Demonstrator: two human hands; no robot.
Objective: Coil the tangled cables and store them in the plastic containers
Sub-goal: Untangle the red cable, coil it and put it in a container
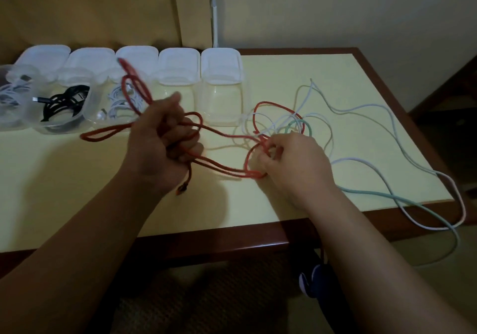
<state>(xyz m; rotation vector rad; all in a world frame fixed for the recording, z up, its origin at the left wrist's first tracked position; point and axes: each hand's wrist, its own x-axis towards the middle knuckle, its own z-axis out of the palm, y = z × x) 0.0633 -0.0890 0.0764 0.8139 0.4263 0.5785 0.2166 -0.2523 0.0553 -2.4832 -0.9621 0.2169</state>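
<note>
L hand (pixel 165 137) at frame centre, clenched round several loops of red cable (pixel 222 134). R hand (pixel 291 160) pinches same cable by white/green cable tangle (pixel 309 124), centre-right on tabletop (pixel 77 178). Clear plastic containers (pixel 222 88) upper left, three w/ coiled cables.

The leftmost container (pixel 10 96) is cut off by the edge; the red cable (pixel 134 85) blurs above.
</note>
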